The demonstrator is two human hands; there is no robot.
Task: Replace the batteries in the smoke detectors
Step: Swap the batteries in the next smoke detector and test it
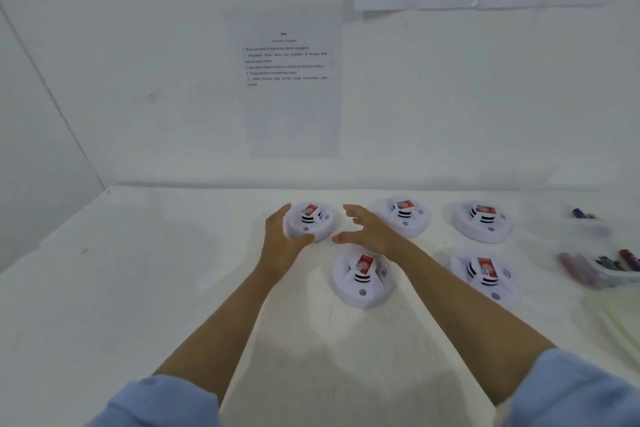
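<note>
- Detector (311, 222) at twelve o'clock lies on the table; our left hand (280, 244) cups its rim only loosely, so we may let it slip.
- Right hand (370, 230), spread wide and empty, may knock the neighbour detector (403, 215) at one o'clock.

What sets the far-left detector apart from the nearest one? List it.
The far-left detector is gripped at its edge by the left hand; the nearest detector lies untouched. The far-left detector sits in the back row, the nearest detector in the front row. Both are white, round and red-labelled on top.
</note>
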